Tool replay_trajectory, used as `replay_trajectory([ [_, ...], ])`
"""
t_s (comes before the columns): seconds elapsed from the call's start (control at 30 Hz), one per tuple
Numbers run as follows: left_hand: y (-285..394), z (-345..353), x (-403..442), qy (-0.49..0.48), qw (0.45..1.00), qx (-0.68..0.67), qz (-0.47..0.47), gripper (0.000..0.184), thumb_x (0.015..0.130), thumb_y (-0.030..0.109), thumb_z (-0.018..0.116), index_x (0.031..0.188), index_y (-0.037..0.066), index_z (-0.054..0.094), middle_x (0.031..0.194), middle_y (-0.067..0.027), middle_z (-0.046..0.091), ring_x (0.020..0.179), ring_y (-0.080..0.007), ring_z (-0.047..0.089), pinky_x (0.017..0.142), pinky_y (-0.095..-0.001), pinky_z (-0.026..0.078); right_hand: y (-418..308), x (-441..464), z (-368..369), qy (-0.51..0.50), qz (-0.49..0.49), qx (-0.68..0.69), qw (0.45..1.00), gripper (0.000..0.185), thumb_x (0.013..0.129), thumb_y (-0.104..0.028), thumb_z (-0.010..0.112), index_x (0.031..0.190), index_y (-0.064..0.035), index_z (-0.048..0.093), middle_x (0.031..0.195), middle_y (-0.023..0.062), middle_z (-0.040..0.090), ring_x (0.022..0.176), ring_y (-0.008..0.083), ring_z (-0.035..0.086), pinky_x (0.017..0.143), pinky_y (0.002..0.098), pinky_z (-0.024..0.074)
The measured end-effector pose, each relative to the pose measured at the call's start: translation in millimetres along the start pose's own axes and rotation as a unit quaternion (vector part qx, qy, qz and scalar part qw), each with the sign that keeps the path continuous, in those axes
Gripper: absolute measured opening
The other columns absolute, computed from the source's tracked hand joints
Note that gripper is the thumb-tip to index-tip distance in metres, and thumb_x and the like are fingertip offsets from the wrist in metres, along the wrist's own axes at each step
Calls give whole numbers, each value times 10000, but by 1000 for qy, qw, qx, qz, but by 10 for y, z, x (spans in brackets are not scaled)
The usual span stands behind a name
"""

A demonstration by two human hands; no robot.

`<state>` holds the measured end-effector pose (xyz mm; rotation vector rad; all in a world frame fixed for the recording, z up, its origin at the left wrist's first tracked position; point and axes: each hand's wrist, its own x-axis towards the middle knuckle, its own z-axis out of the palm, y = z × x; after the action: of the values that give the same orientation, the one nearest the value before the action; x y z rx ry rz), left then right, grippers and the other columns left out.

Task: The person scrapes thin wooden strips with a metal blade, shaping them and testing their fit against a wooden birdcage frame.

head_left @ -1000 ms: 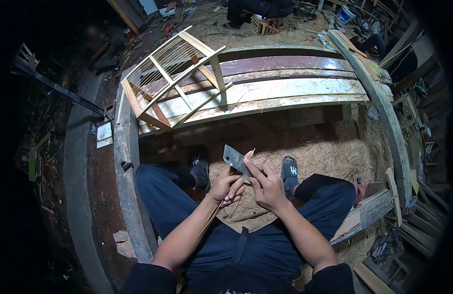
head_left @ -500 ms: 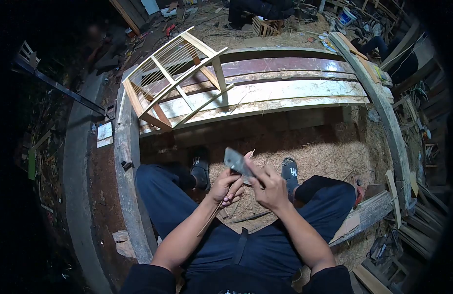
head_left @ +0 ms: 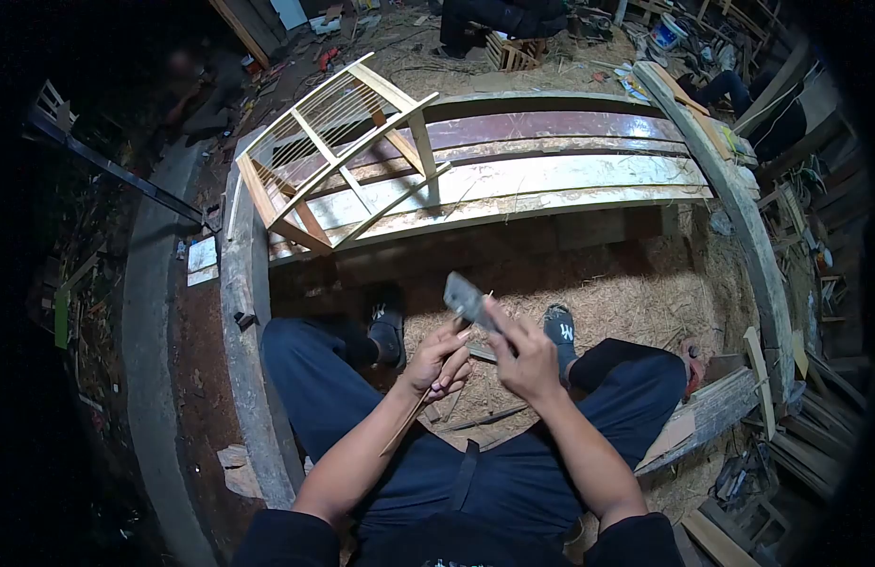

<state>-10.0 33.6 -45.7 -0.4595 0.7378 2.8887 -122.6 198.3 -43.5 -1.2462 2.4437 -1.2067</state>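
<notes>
My right hand (head_left: 527, 359) is closed on a broad metal blade (head_left: 467, 300), blurred a little, which points up and to the left. Close beside it, my left hand (head_left: 437, 364) is closed round a thin wooden stick (head_left: 404, 427) that runs down along my left forearm. The blade's lower edge is near the fingertips of my left hand; whether it touches the stick I cannot tell. Both hands are above the shavings between my knees.
A wooden frame with thin bars (head_left: 340, 163) stands on the long planks (head_left: 570, 175) ahead. Thick beams (head_left: 243, 350) lie left and right of my legs. Shavings (head_left: 636, 293) cover the ground. Other people (head_left: 499, 17) sit farther back.
My right hand has turned and shifted slightly right with the blade, and the blade's tip has moved up and right. My left hand has hardly moved.
</notes>
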Motion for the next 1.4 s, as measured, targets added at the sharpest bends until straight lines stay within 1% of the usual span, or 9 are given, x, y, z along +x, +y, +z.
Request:
replay_trajectory([
  [0.37, -81, -81, 53, -10, 999, -28, 34, 563, 1098, 116, 435, 1634, 152, 265, 448, -23, 421, 309, -109, 342, 300, -232, 310, -59, 39, -40, -2, 18, 10, 1000, 492, 972, -209, 659, 1460, -257, 621, 837, 132, 607, 737, 311, 652, 683, 430, 538],
  [0.57, -74, -108, 40, -40, 998, -16, 43, 550, 1110, 122, 414, 1638, 147, 263, 436, -19, 403, 304, -112, 349, 298, -247, 319, 108, 38, 59, 66, 42, 16, 997, 489, 977, -309, 665, 1462, -326, 608, 828, 126, 602, 623, 318, 654, 590, 451, 553],
  [0.7, -65, -109, 65, 7, 999, -9, 35, 500, 1118, 141, 401, 1612, 124, 327, 431, -16, 380, 301, -110, 338, 284, -242, 316, -72, 11, -97, -71, 53, -20, 996, 481, 994, -188, 632, 1473, -213, 603, 920, 175, 669, 829, 338, 686, 786, 421, 559],
  [0.83, -9, 25, 62, -5, 999, -24, 41, 464, 1125, 143, 368, 1587, 101, 355, 438, -25, 409, 299, -113, 348, 298, -248, 345, 306, 99, 84, 75, 46, 56, 995, 504, 1037, -241, 583, 1536, -198, 523, 996, 203, 682, 910, 377, 701, 796, 450, 551],
  [0.9, -13, 41, 87, 12, 999, 8, 52, 465, 1114, 142, 401, 1572, 69, 374, 443, -19, 411, 300, -96, 345, 303, -227, 358, 371, 136, 63, 121, -15, 129, 984, 504, 1071, -214, 536, 1555, -89, 473, 1014, 187, 686, 923, 331, 699, 824, 428, 546],
  [0.93, -18, 27, 107, 11, 998, 6, 54, 465, 1114, 142, 401, 1572, 69, 374, 443, -19, 411, 300, -96, 345, 303, -227, 358, 316, 90, -9, 63, 79, 189, 977, 505, 1093, -222, 522, 1568, -66, 448, 1018, 116, 685, 805, 181, 664, 723, 346, 545],
  [0.97, -26, -4, 132, 32, 998, 41, 46, 473, 1105, 143, 431, 1567, 55, 384, 454, -10, 418, 312, -86, 357, 308, -217, 356, 340, 82, 6, 61, 78, 188, 977, 505, 1093, -222, 522, 1568, -66, 448, 1018, 116, 685, 805, 181, 664, 723, 346, 545],
  [1.07, -50, -22, 176, 57, 993, 97, 28, 486, 1083, 145, 493, 1550, 36, 419, 487, 7, 439, 347, -70, 385, 328, -204, 353, 358, 67, 69, 50, 185, 487, 852, 526, 1056, -208, 633, 1543, -74, 487, 1009, 20, 679, 634, -10, 526, 522, 173, 399],
  [1.4, -105, 60, 176, 33, 979, 200, -24, 520, 1058, 154, 566, 1554, 51, 453, 588, 43, 427, 461, -52, 416, 422, -202, 350, 495, 187, -21, 90, 235, 466, 848, 383, 946, -60, 752, 1305, -24, 624, 831, -21, 656, 577, 20, 534, 489, 199, 405],
])
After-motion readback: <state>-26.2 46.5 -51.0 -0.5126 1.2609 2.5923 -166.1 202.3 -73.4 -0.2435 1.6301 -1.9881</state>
